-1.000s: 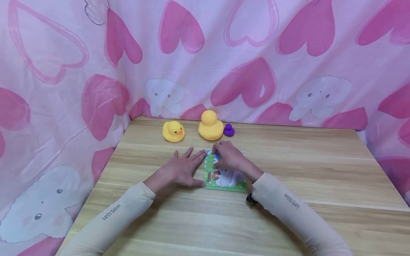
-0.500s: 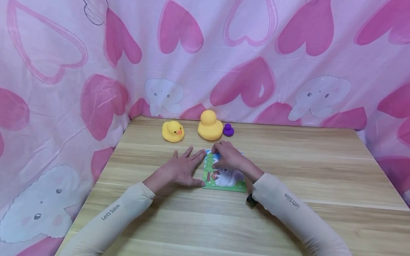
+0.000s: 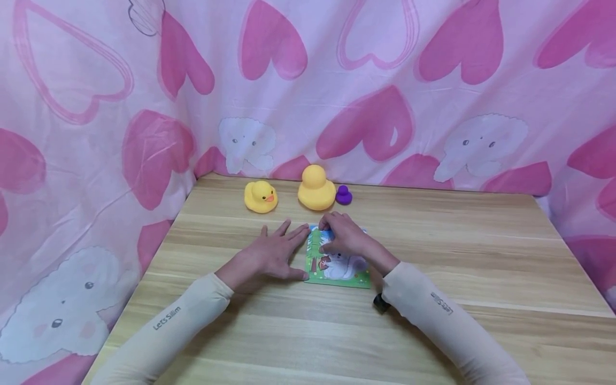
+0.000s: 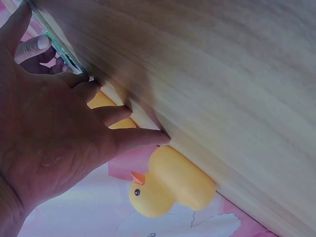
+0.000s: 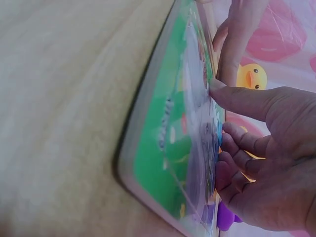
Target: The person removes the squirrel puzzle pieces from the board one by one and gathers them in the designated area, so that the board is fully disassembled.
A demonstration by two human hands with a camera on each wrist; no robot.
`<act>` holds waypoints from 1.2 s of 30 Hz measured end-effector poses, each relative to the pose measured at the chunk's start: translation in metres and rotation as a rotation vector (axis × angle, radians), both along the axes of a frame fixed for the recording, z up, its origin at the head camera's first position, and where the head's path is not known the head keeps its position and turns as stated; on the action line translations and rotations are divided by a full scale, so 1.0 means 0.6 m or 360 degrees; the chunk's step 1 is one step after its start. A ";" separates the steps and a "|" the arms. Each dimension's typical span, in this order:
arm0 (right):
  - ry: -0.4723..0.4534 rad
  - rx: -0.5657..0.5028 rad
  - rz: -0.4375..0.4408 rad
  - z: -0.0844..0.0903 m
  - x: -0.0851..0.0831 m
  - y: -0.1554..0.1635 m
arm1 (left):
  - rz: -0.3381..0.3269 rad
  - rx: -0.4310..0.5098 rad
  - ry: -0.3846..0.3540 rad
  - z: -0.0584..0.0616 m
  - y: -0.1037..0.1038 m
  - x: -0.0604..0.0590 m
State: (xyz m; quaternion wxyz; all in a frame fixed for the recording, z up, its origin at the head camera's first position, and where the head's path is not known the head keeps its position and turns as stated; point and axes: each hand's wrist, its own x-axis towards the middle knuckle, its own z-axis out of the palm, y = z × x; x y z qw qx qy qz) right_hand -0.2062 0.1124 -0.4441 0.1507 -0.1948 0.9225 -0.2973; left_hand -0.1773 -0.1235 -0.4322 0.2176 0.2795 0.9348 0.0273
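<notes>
A picture puzzle (image 3: pixel 353 267) lies flat on the table, printed with a tree and a white animal on green ground. My left hand (image 3: pixel 276 256) is spread flat at its left side, fingertips on the wood and thumb and index at the puzzle's edge. Over the upper part of the puzzle, my right hand (image 3: pixel 344 235) touches the picture with thumb and bent fingers set apart; its palm hides the top middle. In the right wrist view the puzzle's green border (image 5: pixel 158 128) and cut lines show, with the thumb (image 5: pixel 242 98) on the surface.
A yellow duck (image 3: pixel 261 197) and a larger yellow duck facing away (image 3: pixel 316 190) stand behind the puzzle, with a small purple duck (image 3: pixel 344 195) beside the larger one. A pink heart-patterned cloth (image 3: pixel 366 123) hangs along the back and sides of the wooden table (image 3: pixel 471 240).
The right wrist and sleeve have shifted very slightly to the right. Both hands otherwise keep their places at the puzzle, and the ducks stay put.
</notes>
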 end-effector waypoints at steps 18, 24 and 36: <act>0.0055 0.0007 0.0024 -0.005 0.001 0.005 | -0.0007 -0.0011 0.0020 -0.006 -0.003 0.002; 0.0051 -0.0010 0.0028 -0.008 -0.003 0.010 | -0.0005 -0.0007 0.0025 -0.010 -0.002 0.001; 0.0059 -0.0064 0.0080 -0.013 -0.015 0.019 | 0.0007 -0.0011 0.0015 -0.008 -0.002 0.001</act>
